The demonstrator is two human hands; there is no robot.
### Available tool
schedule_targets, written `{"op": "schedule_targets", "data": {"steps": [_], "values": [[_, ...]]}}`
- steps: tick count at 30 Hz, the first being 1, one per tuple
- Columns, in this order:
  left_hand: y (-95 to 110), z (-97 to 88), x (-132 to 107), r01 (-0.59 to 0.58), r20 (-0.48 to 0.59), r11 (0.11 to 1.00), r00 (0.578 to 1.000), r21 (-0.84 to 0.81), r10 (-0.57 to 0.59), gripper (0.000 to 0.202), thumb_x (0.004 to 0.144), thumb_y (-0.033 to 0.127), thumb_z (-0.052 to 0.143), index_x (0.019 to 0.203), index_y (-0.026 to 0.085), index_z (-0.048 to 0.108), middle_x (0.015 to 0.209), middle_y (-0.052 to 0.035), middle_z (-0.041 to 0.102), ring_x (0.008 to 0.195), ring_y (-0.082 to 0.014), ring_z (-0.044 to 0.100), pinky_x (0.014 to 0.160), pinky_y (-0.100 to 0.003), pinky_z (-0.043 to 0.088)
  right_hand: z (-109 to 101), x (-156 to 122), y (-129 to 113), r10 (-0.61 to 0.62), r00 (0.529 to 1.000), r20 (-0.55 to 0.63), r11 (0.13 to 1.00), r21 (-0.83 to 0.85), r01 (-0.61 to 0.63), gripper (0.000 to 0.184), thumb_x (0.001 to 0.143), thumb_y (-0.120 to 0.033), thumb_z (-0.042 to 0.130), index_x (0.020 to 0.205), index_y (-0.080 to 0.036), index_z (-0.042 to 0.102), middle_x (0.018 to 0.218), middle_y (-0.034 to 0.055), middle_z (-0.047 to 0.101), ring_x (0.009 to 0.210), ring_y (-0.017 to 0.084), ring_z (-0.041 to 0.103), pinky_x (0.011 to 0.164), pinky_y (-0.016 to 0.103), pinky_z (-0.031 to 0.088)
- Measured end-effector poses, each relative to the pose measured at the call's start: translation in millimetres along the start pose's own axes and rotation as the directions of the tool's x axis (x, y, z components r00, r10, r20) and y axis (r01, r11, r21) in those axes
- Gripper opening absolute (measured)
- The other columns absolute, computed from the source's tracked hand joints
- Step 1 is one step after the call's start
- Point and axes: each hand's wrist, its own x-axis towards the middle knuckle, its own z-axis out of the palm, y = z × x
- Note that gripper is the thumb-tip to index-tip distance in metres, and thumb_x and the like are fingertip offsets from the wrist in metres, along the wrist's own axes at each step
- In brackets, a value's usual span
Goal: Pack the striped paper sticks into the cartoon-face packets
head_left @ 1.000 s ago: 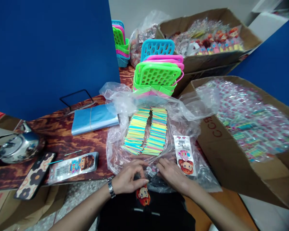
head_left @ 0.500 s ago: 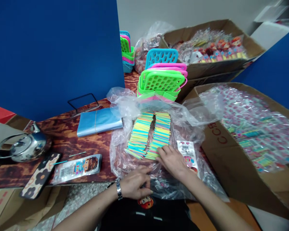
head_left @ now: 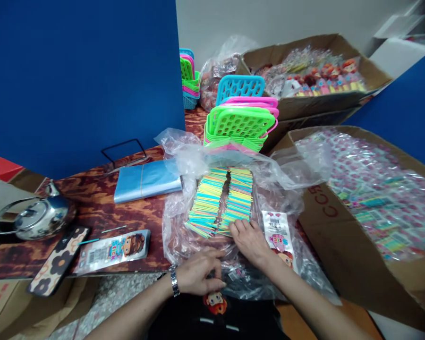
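Two rows of thin coloured sticks (head_left: 221, 200) lie in an open clear plastic bag (head_left: 184, 160) on the wooden table (head_left: 102, 208). My right hand (head_left: 248, 242) rests at the near end of the right row, fingers curled on the sticks. My left hand (head_left: 201, 275), with a wristwatch, presses closed on a clear packet (head_left: 233, 275) at the table's near edge; a cartoon head figure (head_left: 215, 301) shows just below it. A printed packet (head_left: 279, 232) lies to the right of my right hand.
Stacked neon baskets (head_left: 239, 123) stand behind the bag. Cardboard boxes of packets sit at right (head_left: 368, 189) and far back (head_left: 311, 71). On the left lie a blue sheet bundle (head_left: 147, 180), another printed packet (head_left: 113, 246), a flowered phone (head_left: 58, 264) and a metal kettle (head_left: 31, 219).
My right hand left the packet at the table's edge and moved up to the near end of the coloured sticks. My left hand stayed on the packet. The view rose slightly.
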Motion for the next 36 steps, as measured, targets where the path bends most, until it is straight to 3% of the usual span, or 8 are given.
{"op": "schedule_targets", "data": {"steps": [6,12,14,16,19,22,27,36], "values": [[5,-1.7,-2,0.014,-0.041,0.997,0.999,-0.082,-0.017,0.011,0.072,0.029,0.064,0.072,0.018,0.06,0.127,-0.0104,0.054,0.114,-0.0247,0.049,0.093,-0.035,0.036,1,2,5,0.026,0.999,0.033,0.997,0.078,-0.028,0.015,0.082,-0.007,0.044,0.082,-0.018,0.054,0.08,0.0065,0.058,0.08,0.022,0.051,0.069,0.033,0.033],[15,-18.4,-3,-0.109,-0.314,0.926,0.949,-0.362,-0.011,0.015,0.076,0.029,0.061,0.068,0.016,0.057,0.098,-0.009,0.065,0.094,-0.0208,0.058,0.082,-0.03,0.041,-19,8,22,0.112,0.989,0.098,0.866,0.478,-0.145,0.015,0.088,-0.014,0.034,0.086,-0.017,0.049,0.078,0.0061,0.061,0.075,0.018,0.056,0.065,0.029,0.039],[16,-28.0,3,-0.14,-0.405,0.853,0.91,-0.503,-0.089,0.02,0.076,0.032,0.06,0.066,0.016,0.055,0.082,-0.0061,0.064,0.08,-0.0181,0.059,0.074,-0.028,0.042,-24,8,26,0.089,0.982,0.165,0.633,0.752,-0.183,0.018,0.091,-0.025,0.031,0.084,-0.019,0.046,0.07,0.0021,0.059,0.063,0.015,0.056,0.058,0.026,0.041],[18,-36.4,13,-0.168,-0.444,0.762,0.88,-0.625,-0.17,0.025,0.074,0.037,0.063,0.065,0.015,0.054,0.071,-0.0027,0.06,0.071,-0.0157,0.056,0.069,-0.027,0.042,-26,8,24,-0.033,0.961,0.276,0.236,0.936,-0.26,0.025,0.091,-0.038,0.032,0.08,-0.021,0.045,0.064,-0.0022,0.055,0.05,0.011,0.052,0.049,0.023,0.04],[20,-42.6,29,-0.211,-0.401,0.613,0.896,-0.761,-0.189,0.032,0.067,0.042,0.069,0.063,0.015,0.053,0.064,0.0011,0.054,0.062,-0.0121,0.052,0.065,-0.025,0.04,-25,8,14,-0.162,0.912,0.376,-0.309,0.858,-0.409,0.027,0.083,-0.049,0.046,0.084,-0.022,0.048,0.061,-0.0057,0.052,0.043,0.007,0.048,0.041,0.02,0.038],[20,-42.1,36,-0.221,-0.341,0.528,0.93,-0.82,-0.14,0.033,0.064,0.04,0.072,0.062,0.014,0.051,0.063,0.0024,0.052,0.058,-0.0092,0.047,0.062,-0.023,0.038,-24,6,4,-0.125,0.899,0.42,-0.524,0.742,-0.419,0.031,0.075,-0.048,0.058,0.093,-0.023,0.051,0.063,-0.006,0.052,0.046,0.007,0.047,0.041,0.018,0.038],[19,-39.8,27,-0.245,-0.409,0.535,0.888,-0.808,-0.211,0.029,0.067,0.037,0.07,0.064,0.015,0.051,0.066,0.0014,0.053,0.063,-0.011,0.051,0.066,-0.024,0.039,-30,1,7,-0.043,0.911,0.41,-0.502,0.78,-0.374,0.033,0.075,-0.049,0.059,0.082,-0.019,0.049,0.065,-0.0057,0.047,0.052,0.007,0.048,0.045,0.018,0.038],[25,-8.8,35,-0.231,-0.396,0.493,0.88,-0.839,-0.262,0.031,0.063,0.032,0.074,0.06,0.015,0.048,0.061,0.0022,0.055,0.059,-0.01,0.051,0.061,-0.022,0.039,-45,9,13,0.314,0.943,0.11,-0.144,0.987,-0.068,0.024,0.09,-0.045,0.033,0.089,-0.022,0.04,0.07,-0.0037,0.044,0.061,0.01,0.048,0.058,0.024,0.045]]}}
